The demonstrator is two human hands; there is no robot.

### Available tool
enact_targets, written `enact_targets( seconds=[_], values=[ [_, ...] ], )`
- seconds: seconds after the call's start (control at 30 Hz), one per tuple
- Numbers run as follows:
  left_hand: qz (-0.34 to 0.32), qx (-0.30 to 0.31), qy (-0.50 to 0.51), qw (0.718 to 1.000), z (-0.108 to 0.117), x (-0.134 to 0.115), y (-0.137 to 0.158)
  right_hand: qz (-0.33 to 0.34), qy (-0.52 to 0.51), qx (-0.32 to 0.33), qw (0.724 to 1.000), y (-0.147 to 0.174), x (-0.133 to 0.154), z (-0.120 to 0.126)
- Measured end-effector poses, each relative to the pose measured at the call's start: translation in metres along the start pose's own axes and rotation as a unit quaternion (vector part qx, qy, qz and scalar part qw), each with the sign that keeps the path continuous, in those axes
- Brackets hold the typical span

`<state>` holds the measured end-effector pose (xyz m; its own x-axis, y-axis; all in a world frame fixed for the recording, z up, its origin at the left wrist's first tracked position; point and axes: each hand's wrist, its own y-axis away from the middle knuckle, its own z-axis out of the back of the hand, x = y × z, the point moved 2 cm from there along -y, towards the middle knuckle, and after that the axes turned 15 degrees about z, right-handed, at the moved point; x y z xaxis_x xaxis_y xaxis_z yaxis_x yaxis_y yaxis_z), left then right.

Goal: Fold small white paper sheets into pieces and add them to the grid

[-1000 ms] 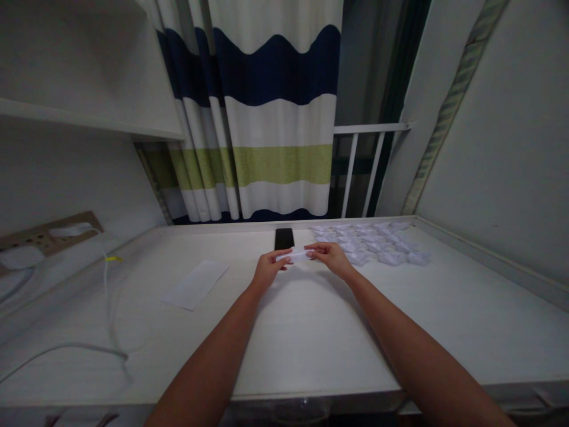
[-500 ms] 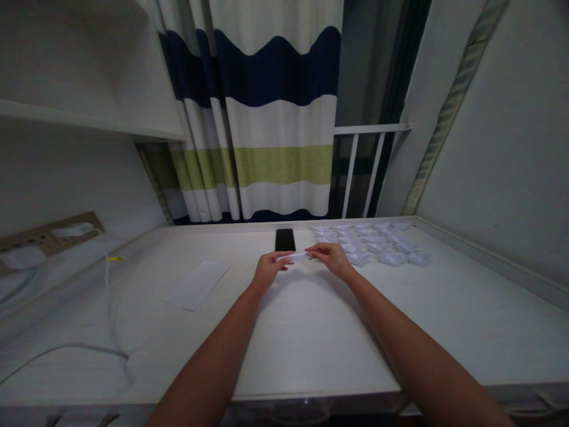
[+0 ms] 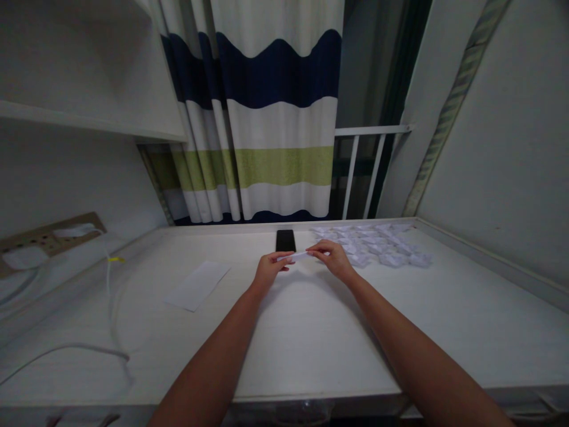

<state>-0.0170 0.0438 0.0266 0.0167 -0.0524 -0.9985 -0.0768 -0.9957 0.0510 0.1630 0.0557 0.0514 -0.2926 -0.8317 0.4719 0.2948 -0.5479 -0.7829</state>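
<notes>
A narrow folded strip of white paper [image 3: 299,257] is stretched between my two hands, just above the desk. My left hand [image 3: 269,268] pinches its left end between thumb and fingers. At the other end, the fingertips of my right hand [image 3: 331,257] are closed on the paper. Right behind the hands lies a black phone [image 3: 285,239]. Several folded white paper pieces [image 3: 393,255] sit in rows beyond my right hand. Left of my left hand, some flat white paper [image 3: 198,286] rests on the desk; whether it is one sheet or a stack I cannot tell.
The white desk [image 3: 311,338] runs back to a striped curtain [image 3: 284,166] and a white railing [image 3: 373,130]. A white cable [image 3: 108,290] trails over its left side from a power socket panel [image 3: 48,240]. A shelf [image 3: 89,127] overhangs the left.
My right hand has risen very slightly, tilting the strip's right end up a little. My left hand holds its place.
</notes>
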Motion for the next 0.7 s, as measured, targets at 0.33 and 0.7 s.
enact_targets(
  seconds=[0.33, 0.7],
  values=[
    [0.002, -0.018, 0.034, 0.999, 0.001, 0.002, -0.001, 0.056, 0.047, -0.03, 0.997, 0.0, 0.01, -0.005],
    [-0.009, -0.006, 0.054, 0.999, 0.001, -0.002, 0.002, 0.045, 0.049, -0.081, 0.994, -0.001, 0.019, -0.007]
  ],
)
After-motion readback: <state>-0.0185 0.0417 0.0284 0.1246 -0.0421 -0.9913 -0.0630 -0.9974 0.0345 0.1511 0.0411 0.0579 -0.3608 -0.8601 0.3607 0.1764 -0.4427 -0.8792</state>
